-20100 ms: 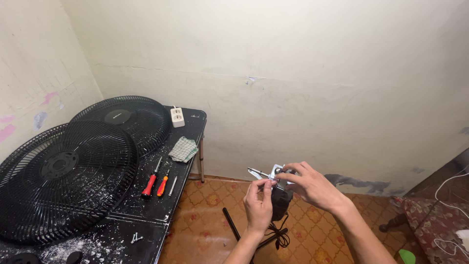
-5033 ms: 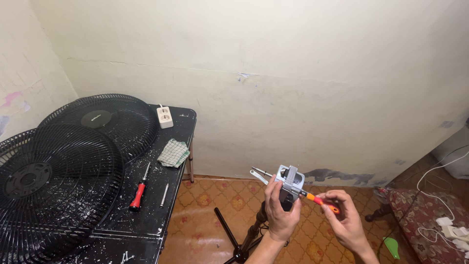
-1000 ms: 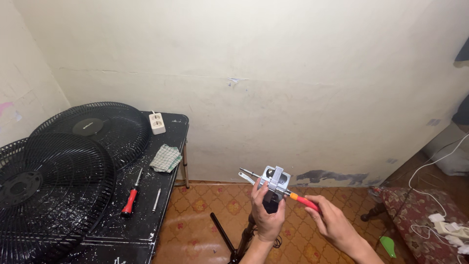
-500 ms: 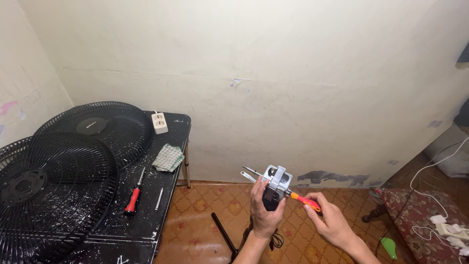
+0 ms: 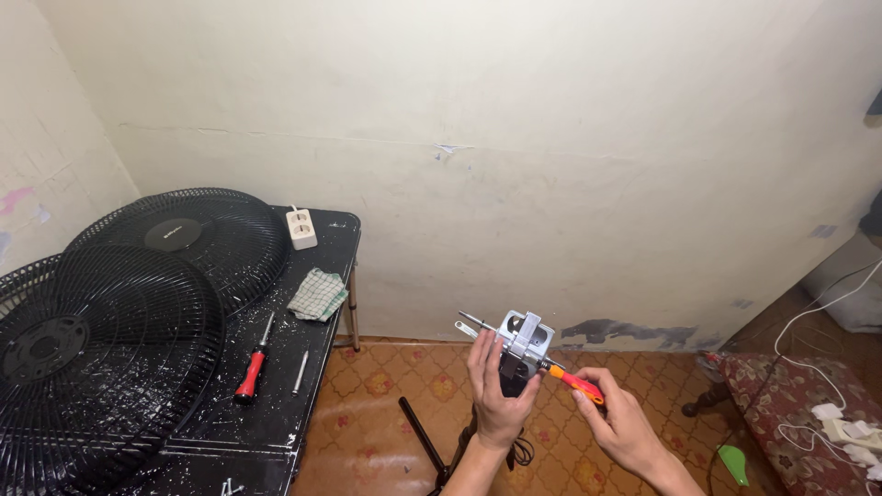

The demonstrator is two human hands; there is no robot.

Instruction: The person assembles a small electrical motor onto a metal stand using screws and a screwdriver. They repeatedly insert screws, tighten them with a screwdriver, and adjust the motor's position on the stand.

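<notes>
Gripping the motor (image 5: 524, 342) in my left hand (image 5: 496, 390), I hold it up in front of me, above the tiled floor (image 5: 367, 404). My fingers wrap its dark lower body from behind, thumb on the near side, so that hand is closed on it. The silver metal frame sits on top, just above my fingertips, and a thin shaft (image 5: 473, 322) sticks out up and to the left of my hand.

My right hand (image 5: 620, 424) is just right of the left one, a little lower. It is closed around the orange handle of a screwdriver (image 5: 574, 383), pinched between thumb and fingers. The blade runs up and to the left from my hand, and its tip meets the right side of the motor's frame. Whether it sits in a screw head I cannot tell; that spot is too small.

Below my left wrist a black stand (image 5: 424, 443) and a coiled cord drop toward the floor.

Well off to the left of both hands is a black table (image 5: 276, 418). On it lie two black fan grilles (image 5: 110, 340), a red-handled screwdriver (image 5: 252, 371), a checked cloth (image 5: 319, 294) and a white socket block (image 5: 301, 229).
</notes>
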